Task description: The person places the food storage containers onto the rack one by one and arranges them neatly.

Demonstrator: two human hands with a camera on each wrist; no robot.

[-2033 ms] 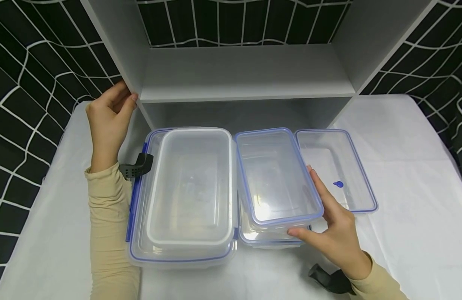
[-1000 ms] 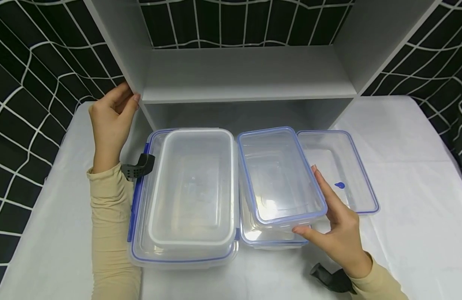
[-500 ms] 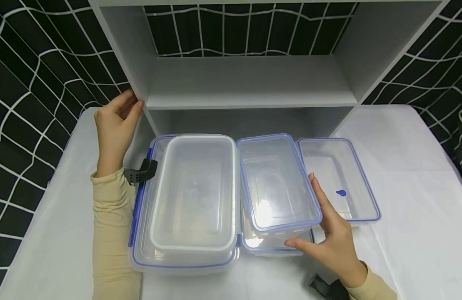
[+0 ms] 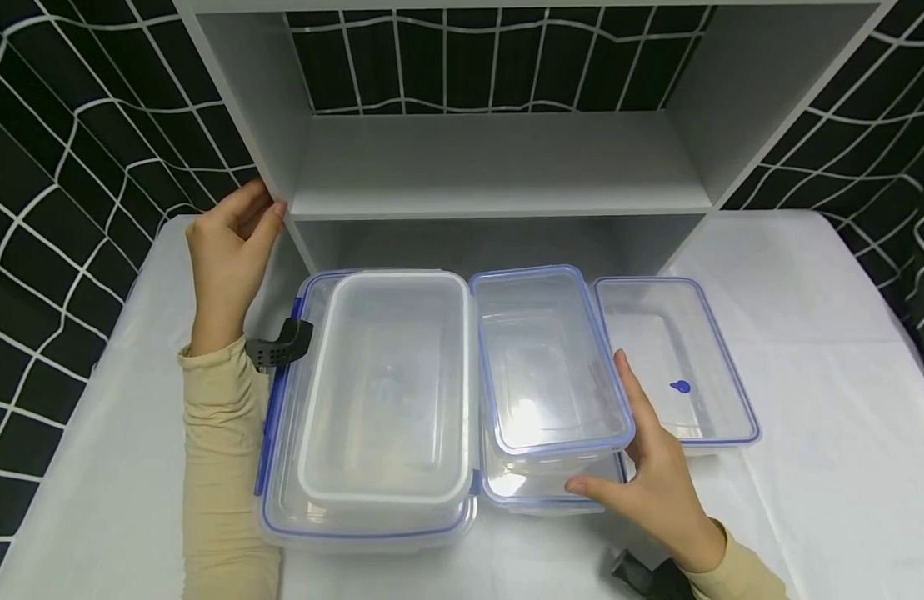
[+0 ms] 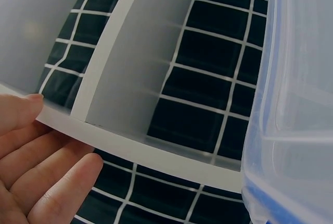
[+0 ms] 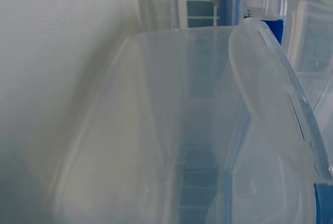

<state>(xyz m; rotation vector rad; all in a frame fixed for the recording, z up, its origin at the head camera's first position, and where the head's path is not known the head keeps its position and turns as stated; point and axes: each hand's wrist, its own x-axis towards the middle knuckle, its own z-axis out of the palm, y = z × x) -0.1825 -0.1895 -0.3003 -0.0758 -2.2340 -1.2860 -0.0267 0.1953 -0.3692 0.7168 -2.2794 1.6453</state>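
My left hand (image 4: 225, 267) grips the front edge of the shelf unit's left side panel (image 4: 237, 117). In the left wrist view its thumb and fingers (image 5: 67, 187) lie on opposite sides of that white edge. My right hand (image 4: 649, 479) rests against the right side and front corner of a clear, blue-rimmed food container (image 4: 551, 367), fingers fairly straight and thumb apart from them. This container sits slightly askew on a similar lower container (image 4: 521, 498). Only clear plastic walls (image 6: 177, 104) fill the right wrist view; the hand is outside it.
At left, a white-rimmed container (image 4: 387, 392) sits on a larger blue-rimmed one (image 4: 282, 483). Another blue-rimmed container (image 4: 656, 325) with a small blue tab stands at right. The white shelf (image 4: 499, 162) rises behind. A white cloth (image 4: 829, 400) covers the table.
The upper blue-rimmed container shifted a little right, then back left with my right hand. My left hand stays on the panel. The head view has tilted slightly upward.
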